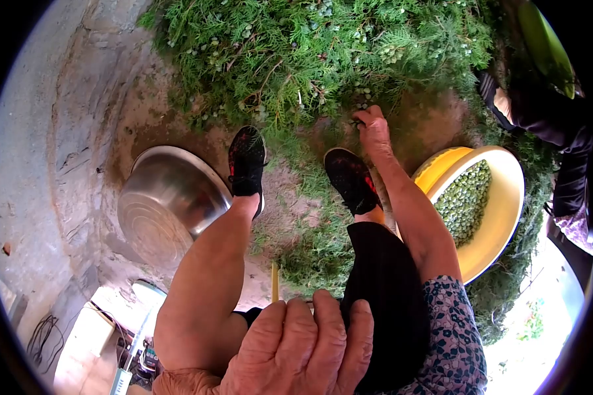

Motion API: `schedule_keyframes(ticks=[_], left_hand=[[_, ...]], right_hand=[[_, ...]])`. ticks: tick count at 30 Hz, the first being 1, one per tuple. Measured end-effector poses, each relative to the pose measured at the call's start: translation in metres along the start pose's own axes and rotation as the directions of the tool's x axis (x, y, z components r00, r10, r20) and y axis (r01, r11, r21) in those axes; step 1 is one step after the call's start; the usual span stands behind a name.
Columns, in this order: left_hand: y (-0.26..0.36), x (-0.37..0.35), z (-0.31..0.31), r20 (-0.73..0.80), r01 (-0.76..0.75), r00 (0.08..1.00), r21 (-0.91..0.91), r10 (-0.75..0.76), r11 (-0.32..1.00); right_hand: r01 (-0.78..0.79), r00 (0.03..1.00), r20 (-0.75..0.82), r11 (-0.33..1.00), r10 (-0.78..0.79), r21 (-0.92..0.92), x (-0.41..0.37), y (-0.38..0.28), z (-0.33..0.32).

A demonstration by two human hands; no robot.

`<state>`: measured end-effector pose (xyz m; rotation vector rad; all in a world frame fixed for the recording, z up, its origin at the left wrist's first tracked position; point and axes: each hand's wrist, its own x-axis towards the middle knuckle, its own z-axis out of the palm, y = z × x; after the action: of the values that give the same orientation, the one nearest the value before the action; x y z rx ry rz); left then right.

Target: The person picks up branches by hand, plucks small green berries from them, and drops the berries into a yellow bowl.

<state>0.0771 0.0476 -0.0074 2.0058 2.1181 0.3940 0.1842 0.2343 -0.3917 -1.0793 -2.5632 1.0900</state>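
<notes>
We had our right hand (375,133) by the near edge of the branches (316,59), left hand (293,352) nearer us, both grips' closure unclear.

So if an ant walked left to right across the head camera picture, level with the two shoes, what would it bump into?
Metal basin → left black shoe → right black shoe → right forearm → pale yellow basin with green berries → another person's dark clothing.
</notes>
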Motion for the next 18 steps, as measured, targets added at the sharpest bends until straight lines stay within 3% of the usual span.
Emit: schedule_keyframes(ticks=[3, 8, 10, 12, 13, 14, 15, 16, 18], left_hand=[[-0.001, -0.001, 0.000, -0.011, -0.032, 0.999, 0.019, 0.032, 0.999], [0.000, 0.012, -0.026, 0.317, 0.021, 0.948, -0.065, 0.001, 0.998], [0.001, 0.012, -0.024, 0.296, 0.041, 0.955, -0.055, -0.023, 0.998], [0.000, 0.011, -0.018, 0.232, 0.043, 0.972, -0.043, -0.032, 0.998], [0.000, 0.009, -0.016, 0.188, 0.040, 0.982, -0.037, -0.032, 0.999], [0.001, 0.007, -0.013, 0.149, 0.034, 0.988, -0.032, -0.029, 0.999], [0.000, 0.006, -0.010, 0.104, 0.029, 0.994, -0.025, -0.027, 0.999], [0.000, 0.004, -0.009, 0.075, 0.027, 0.997, -0.025, -0.026, 0.999], [0.003, 0.002, -0.005, 0.032, 0.024, 0.999, -0.016, -0.023, 1.000]], right_hand=[[-0.072, 0.997, -0.020, 0.994, 0.074, 0.079, 0.003, -0.001, -0.002], [0.008, 0.997, -0.071, 1.000, -0.007, 0.013, -0.002, 0.005, 0.004], [0.005, 0.998, -0.055, 1.000, -0.006, -0.030, -0.004, 0.004, 0.002], [-0.194, 0.970, -0.098, 0.949, 0.224, 0.250, -0.003, 0.001, -0.005], [-0.192, 0.970, -0.097, 0.949, 0.221, 0.249, -0.004, -0.003, -0.011], [-0.334, 0.906, -0.002, 0.717, 0.424, 0.612, -0.005, -0.008, -0.017], [-0.404, 0.815, 0.167, 0.337, 0.556, 0.851, -0.006, -0.010, -0.020], [-0.404, 0.814, 0.167, 0.336, 0.556, 0.851, -0.006, -0.008, -0.021], [-0.526, 0.773, 0.313, 0.282, 0.551, 0.803, -0.004, -0.002, -0.020]])
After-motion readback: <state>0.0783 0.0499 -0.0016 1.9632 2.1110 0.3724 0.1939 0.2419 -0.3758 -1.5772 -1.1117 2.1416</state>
